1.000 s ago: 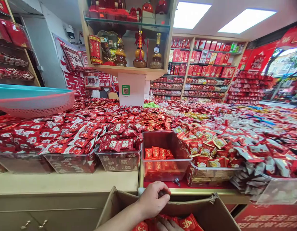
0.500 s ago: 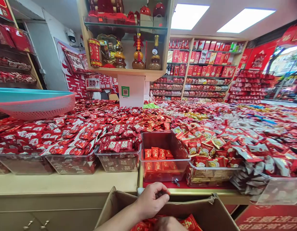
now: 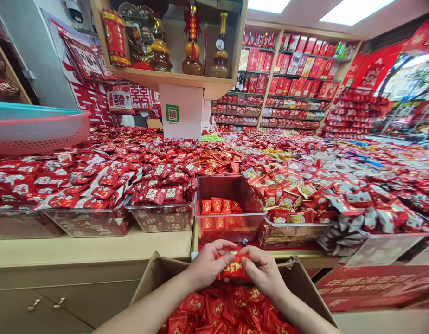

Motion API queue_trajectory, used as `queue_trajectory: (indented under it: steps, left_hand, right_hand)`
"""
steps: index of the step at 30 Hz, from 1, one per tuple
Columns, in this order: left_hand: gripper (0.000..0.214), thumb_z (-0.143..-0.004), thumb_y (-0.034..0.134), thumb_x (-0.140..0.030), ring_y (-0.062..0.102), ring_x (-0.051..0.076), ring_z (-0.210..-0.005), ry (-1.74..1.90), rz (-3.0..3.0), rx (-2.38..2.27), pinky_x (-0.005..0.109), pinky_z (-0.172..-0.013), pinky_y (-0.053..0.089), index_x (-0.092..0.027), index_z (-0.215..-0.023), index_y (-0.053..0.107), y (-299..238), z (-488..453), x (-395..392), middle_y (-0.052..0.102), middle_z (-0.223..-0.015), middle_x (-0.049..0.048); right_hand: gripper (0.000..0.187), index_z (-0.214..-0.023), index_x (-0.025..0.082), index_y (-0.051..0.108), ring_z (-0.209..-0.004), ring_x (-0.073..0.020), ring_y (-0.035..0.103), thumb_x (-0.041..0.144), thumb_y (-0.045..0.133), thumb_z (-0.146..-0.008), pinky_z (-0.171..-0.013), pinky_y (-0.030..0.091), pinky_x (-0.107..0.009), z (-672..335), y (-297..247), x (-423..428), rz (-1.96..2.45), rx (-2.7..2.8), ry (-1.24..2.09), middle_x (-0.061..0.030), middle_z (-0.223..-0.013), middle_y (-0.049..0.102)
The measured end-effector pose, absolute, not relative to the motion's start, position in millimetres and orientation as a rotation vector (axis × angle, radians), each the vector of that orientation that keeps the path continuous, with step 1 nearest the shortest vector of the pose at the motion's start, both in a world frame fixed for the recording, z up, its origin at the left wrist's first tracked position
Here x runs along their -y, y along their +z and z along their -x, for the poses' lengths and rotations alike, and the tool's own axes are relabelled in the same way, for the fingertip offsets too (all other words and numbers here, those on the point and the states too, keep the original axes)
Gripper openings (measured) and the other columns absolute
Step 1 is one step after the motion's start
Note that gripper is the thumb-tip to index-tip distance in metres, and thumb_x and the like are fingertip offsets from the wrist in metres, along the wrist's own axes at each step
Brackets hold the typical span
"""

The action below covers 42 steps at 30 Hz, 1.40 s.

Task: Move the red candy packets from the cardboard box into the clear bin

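Both my hands hold a small stack of red candy packets [image 3: 234,267] above an open cardboard box [image 3: 150,280] full of the same red packets. My left hand [image 3: 209,264] grips the stack's left side, fingers closed. My right hand [image 3: 265,271] pinches its right side. Just beyond them on the counter stands a clear plastic bin [image 3: 231,185], nearly empty, with one row of red packets [image 3: 219,206] at its bottom.
Clear bins heaped with red sweets [image 3: 155,183] flank the near-empty one on a beige counter [image 3: 89,248]. A pink and teal basket [image 3: 36,132] sits at the left. Shelves of red boxes [image 3: 291,60] line the back wall. A cabinet with gourd bottles [image 3: 191,44] hangs overhead.
My right hand came up out of the box with red packets and met my left hand, which left the box's edge. The view tilted down.
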State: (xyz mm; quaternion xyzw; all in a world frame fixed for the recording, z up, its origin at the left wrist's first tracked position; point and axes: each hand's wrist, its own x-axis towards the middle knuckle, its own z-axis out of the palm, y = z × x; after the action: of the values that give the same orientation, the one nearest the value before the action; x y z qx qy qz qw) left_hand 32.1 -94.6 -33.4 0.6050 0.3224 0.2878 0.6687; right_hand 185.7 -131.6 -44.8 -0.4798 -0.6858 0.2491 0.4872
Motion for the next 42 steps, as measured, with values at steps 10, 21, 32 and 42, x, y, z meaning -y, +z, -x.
queue_trajectory:
  steps: [10, 21, 32, 42]
  left_hand:
    - [0.040, -0.068, 0.059, -0.031, 0.055, 0.014, -0.081, 0.744, -1.368, -0.643, 0.028, -0.071, 0.044, -0.016, -0.102, 0.046, -35, -29, 94, 0.057, -0.094, 0.0075]
    - [0.037, -0.055, 0.067, -0.027, 0.050, 0.007, -0.060, 0.275, -1.531, -0.576, 0.019, -0.058, 0.038, -0.014, -0.088, 0.056, -31, -25, 90, 0.056, -0.068, -0.0028]
    - [0.027, -0.059, 0.062, -0.034, 0.035, 0.006, -0.051, 0.333, -2.090, -0.730, 0.016, -0.045, 0.026, -0.016, -0.077, 0.056, -31, -26, 100, 0.044, -0.057, -0.0060]
    - [0.028, -0.063, 0.058, -0.040, 0.042, 0.009, -0.053, 0.279, -2.422, -0.698, 0.017, -0.045, 0.025, -0.020, -0.083, 0.056, -36, -23, 104, 0.052, -0.062, -0.0036]
  right_hand:
    - [0.020, -0.071, 0.017, 0.046, -0.059, -0.0102, 0.046, 0.035, 0.055, -0.070, -0.055, 0.039, -0.022, -194, -44, 130, 1.104, 1.414, 1.084, 0.0003, -0.067, 0.050]
    - [0.022, -0.069, 0.016, 0.043, -0.052, -0.0069, 0.039, 0.034, 0.055, -0.071, -0.048, 0.035, -0.020, -209, -49, 136, 1.173, 1.632, 1.202, 0.0036, -0.061, 0.044]
    - [0.019, -0.069, 0.015, 0.051, -0.057, -0.0093, 0.043, 0.033, 0.050, -0.074, -0.052, 0.035, -0.020, -211, -39, 142, 1.308, 1.994, 0.884, 0.0010, -0.061, 0.051]
    - [0.020, -0.060, 0.014, 0.050, -0.053, -0.0076, 0.037, 0.030, 0.054, -0.071, -0.049, 0.029, -0.018, -208, -33, 147, 1.411, 2.180, 0.702, 0.0035, -0.055, 0.046]
